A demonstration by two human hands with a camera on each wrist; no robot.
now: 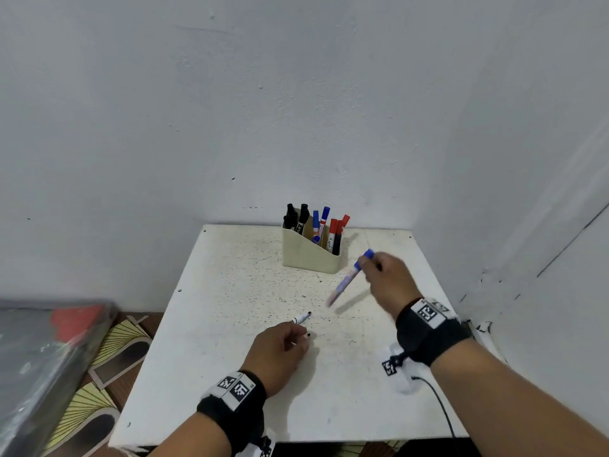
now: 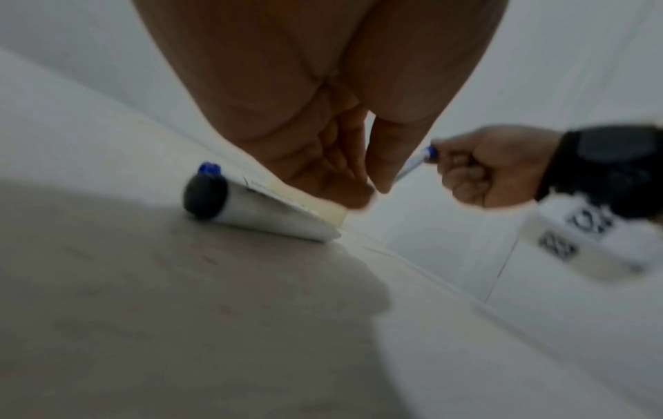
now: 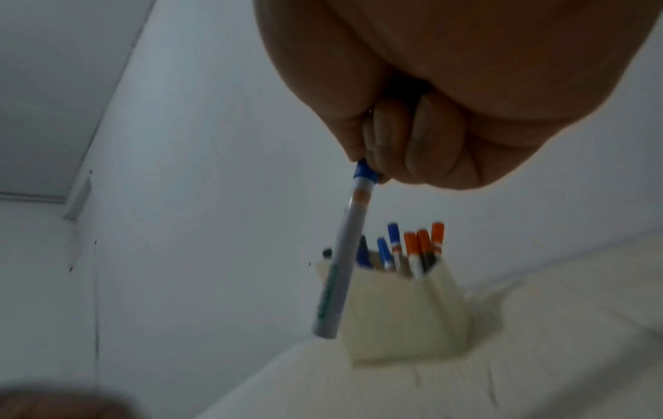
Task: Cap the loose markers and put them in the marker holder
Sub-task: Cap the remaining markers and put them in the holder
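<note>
- The marker holder stands on the table beyond the right hand fingertips.
- A capped marker hangs from those fingers.
- An uncapped marker lies just past the left hand fingertips.

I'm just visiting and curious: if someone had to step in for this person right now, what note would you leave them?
Right hand: holds the capped blue marker by its cap end, in the air beside the marker holder.
Left hand: down on the table, fingers around something dark-tipped; what exactly, I cannot tell. An uncapped black-tipped marker lies just beyond it.
Done: the holder already has black, blue and red markers standing in it.
Left: drop the blue marker in, then cap the black one and add it.
</note>
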